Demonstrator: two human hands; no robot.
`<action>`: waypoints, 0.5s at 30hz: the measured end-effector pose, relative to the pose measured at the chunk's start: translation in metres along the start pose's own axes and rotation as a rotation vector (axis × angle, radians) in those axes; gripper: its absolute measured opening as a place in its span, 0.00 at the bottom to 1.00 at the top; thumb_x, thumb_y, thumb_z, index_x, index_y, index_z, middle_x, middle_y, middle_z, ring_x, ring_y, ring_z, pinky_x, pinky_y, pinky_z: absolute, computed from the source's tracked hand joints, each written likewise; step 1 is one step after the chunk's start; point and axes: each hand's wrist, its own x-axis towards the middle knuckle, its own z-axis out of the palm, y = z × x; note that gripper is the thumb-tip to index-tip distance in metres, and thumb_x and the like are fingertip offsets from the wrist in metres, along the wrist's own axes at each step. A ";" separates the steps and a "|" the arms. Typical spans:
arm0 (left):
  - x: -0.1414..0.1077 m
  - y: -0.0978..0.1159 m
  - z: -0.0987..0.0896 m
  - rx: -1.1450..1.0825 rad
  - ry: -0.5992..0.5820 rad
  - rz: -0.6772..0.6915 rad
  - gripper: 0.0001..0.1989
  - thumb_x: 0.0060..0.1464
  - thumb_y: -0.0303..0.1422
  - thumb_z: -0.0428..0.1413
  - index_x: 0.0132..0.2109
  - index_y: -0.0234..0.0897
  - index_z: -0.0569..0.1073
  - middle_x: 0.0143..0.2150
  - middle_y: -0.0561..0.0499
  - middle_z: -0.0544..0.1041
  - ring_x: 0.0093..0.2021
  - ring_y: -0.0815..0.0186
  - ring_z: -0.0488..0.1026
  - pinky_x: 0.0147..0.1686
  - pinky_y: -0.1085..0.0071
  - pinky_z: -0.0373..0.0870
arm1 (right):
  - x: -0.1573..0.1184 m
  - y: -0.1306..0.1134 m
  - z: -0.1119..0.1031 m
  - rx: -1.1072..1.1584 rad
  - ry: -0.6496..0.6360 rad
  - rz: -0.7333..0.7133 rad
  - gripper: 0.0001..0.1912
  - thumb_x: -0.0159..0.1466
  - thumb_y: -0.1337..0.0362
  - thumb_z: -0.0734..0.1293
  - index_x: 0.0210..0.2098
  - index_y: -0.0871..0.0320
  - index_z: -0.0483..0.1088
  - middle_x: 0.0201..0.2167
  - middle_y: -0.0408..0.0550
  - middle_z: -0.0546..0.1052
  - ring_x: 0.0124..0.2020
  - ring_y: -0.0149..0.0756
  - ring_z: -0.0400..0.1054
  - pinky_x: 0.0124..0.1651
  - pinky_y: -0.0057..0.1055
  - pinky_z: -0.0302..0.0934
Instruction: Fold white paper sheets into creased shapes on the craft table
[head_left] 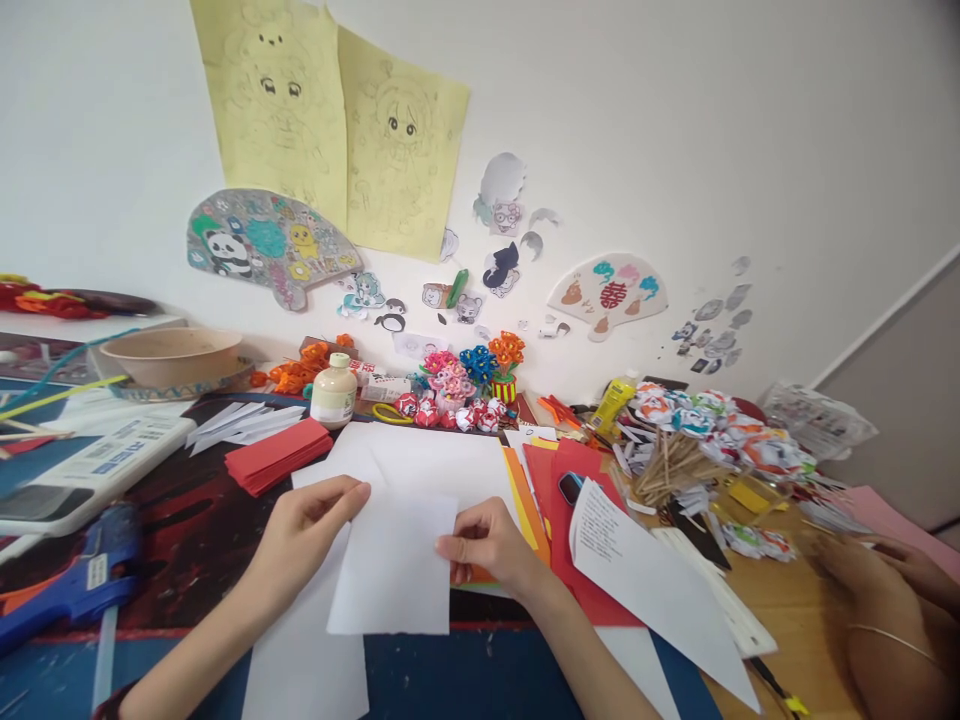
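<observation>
A sheet of white paper (397, 575) is held up in front of me over the desk. My left hand (304, 535) pinches its upper left edge between thumb and fingers. At the right edge, my right hand (495, 550) is closed on the same sheet, thumb in front. Behind and below it lie more white sheets (307, 660), partly hidden by the held one. A stack of red paper strips (279, 455) rests beyond my left hand. Red and orange sheets (559, 470) lie just past my right hand.
A blue glue gun (90, 570) lies at the left, near a bowl (172, 350). A cream bottle (334, 390) and paper flowers (476, 370) line the back. A handwritten sheet (645, 590) lies at right. Another person's hands (877, 580) are at the far right edge.
</observation>
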 end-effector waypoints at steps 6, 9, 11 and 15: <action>0.003 0.001 0.001 -0.005 -0.203 -0.035 0.21 0.58 0.47 0.46 0.24 0.38 0.58 0.23 0.57 0.57 0.26 0.70 0.56 0.27 0.76 0.54 | 0.001 -0.001 -0.004 0.005 0.065 -0.035 0.17 0.49 0.57 0.75 0.17 0.64 0.71 0.13 0.45 0.72 0.14 0.29 0.64 0.17 0.23 0.56; 0.004 0.000 0.002 0.033 -0.269 -0.088 0.23 0.55 0.49 0.49 0.23 0.38 0.52 0.22 0.59 0.48 0.23 0.71 0.47 0.22 0.74 0.46 | 0.001 -0.002 -0.006 -0.009 0.093 -0.056 0.17 0.50 0.56 0.75 0.17 0.63 0.71 0.13 0.44 0.71 0.14 0.28 0.63 0.17 0.22 0.56; 0.005 0.000 0.003 0.061 -0.264 -0.093 0.25 0.54 0.50 0.50 0.22 0.39 0.50 0.22 0.59 0.45 0.23 0.72 0.44 0.21 0.73 0.42 | 0.002 -0.003 -0.007 -0.019 0.103 -0.063 0.17 0.50 0.56 0.75 0.17 0.63 0.70 0.13 0.44 0.71 0.14 0.28 0.63 0.17 0.22 0.56; 0.007 -0.002 0.004 0.053 -0.254 -0.086 0.25 0.54 0.50 0.49 0.22 0.38 0.51 0.22 0.59 0.46 0.23 0.72 0.44 0.22 0.74 0.43 | 0.003 -0.002 -0.009 -0.042 0.111 -0.078 0.18 0.50 0.55 0.74 0.17 0.63 0.69 0.13 0.44 0.70 0.14 0.29 0.64 0.18 0.23 0.56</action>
